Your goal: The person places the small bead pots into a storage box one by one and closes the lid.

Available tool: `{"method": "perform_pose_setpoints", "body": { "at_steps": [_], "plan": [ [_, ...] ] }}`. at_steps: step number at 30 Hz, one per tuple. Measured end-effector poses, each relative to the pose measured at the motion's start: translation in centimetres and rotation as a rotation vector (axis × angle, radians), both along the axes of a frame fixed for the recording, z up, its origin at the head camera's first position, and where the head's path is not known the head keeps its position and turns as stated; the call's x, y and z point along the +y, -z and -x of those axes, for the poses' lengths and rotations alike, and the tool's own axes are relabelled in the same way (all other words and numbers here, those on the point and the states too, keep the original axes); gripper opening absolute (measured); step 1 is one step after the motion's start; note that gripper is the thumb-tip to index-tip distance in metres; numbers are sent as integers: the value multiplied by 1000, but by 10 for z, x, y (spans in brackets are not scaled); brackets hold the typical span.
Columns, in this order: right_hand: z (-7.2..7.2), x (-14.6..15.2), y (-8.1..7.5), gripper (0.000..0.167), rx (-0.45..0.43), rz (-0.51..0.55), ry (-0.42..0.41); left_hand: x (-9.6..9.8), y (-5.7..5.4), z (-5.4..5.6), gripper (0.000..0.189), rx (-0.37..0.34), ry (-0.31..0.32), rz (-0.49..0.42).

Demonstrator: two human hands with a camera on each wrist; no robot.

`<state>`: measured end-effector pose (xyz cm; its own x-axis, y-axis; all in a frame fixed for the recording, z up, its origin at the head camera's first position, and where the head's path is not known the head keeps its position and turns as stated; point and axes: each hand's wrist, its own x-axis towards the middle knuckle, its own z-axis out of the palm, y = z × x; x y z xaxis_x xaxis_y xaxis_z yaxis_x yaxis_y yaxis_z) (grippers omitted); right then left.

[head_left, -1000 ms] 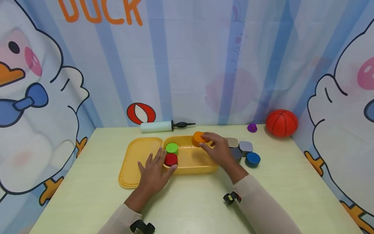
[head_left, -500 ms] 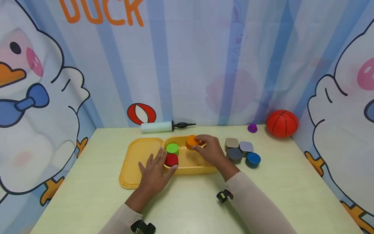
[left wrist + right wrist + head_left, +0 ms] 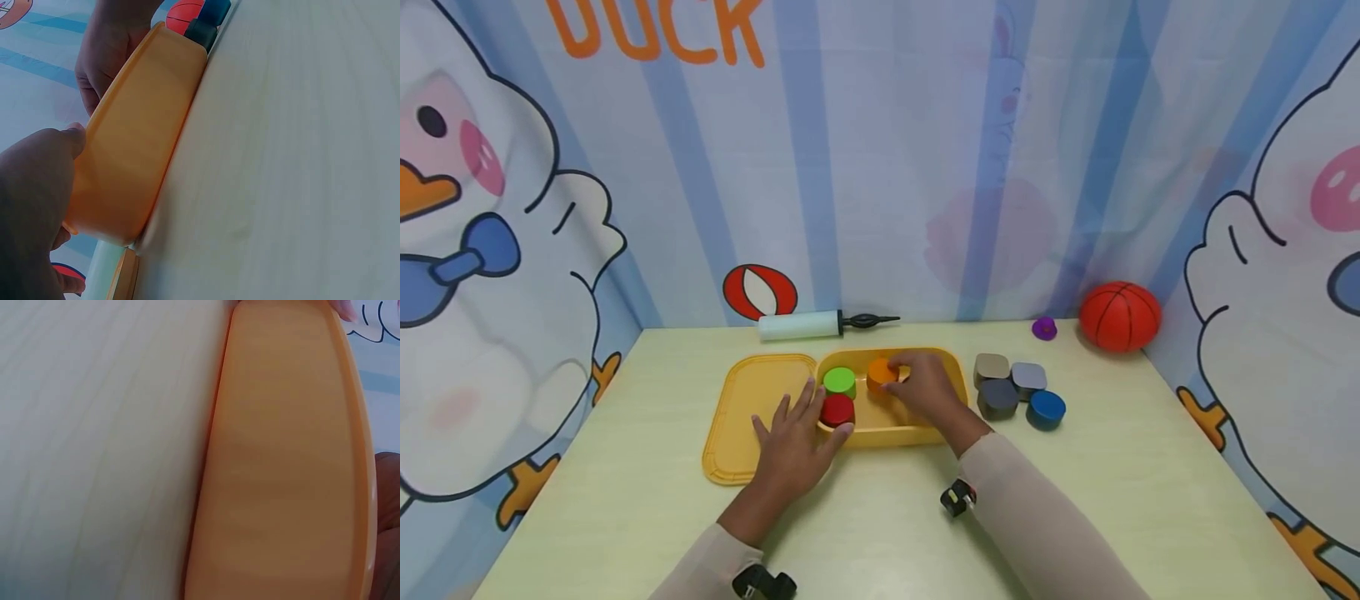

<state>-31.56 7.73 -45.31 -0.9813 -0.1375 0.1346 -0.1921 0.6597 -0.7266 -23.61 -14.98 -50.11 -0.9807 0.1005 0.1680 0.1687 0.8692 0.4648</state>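
Note:
In the head view, a yellow-orange plastic box [image 3: 917,435] stands on the table. Inside it at the left are a green round block [image 3: 839,382] and a red round block [image 3: 837,409]. My right hand [image 3: 927,390] reaches into the box and pinches an orange round block [image 3: 882,375] by its right side, beside the green one. At the box's left front corner my left hand [image 3: 792,450] rests with fingers spread and fairly straight, its thumb against the rim, as the left wrist view also shows. The box wall [image 3: 281,450] hides the right fingertips in the right wrist view.
Left of the box lies its flat yellow lid [image 3: 737,417]. To the right stand beige [image 3: 992,368], lavender [image 3: 1028,377], dark grey [image 3: 997,398] and blue [image 3: 1046,409] blocks. Behind are a hand pump [image 3: 801,325], a purple piece [image 3: 1044,328] and a red ball [image 3: 1120,317].
My right hand has moved left and lower with the orange block, bringing it down into the box near the green block. My left hand has stayed at the box's corner.

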Motion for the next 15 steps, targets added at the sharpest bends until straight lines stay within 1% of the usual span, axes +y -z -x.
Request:
{"method": "perform_pose_setpoints", "body": {
  "at_steps": [7,15],
  "plan": [
    [4,-6,3,35,-35,-14,2,-1,-1,-1,89,-2,-1,13],
    [7,-7,6,36,-38,-27,2,1,-4,-2,89,0,4,6]
  ]
}}
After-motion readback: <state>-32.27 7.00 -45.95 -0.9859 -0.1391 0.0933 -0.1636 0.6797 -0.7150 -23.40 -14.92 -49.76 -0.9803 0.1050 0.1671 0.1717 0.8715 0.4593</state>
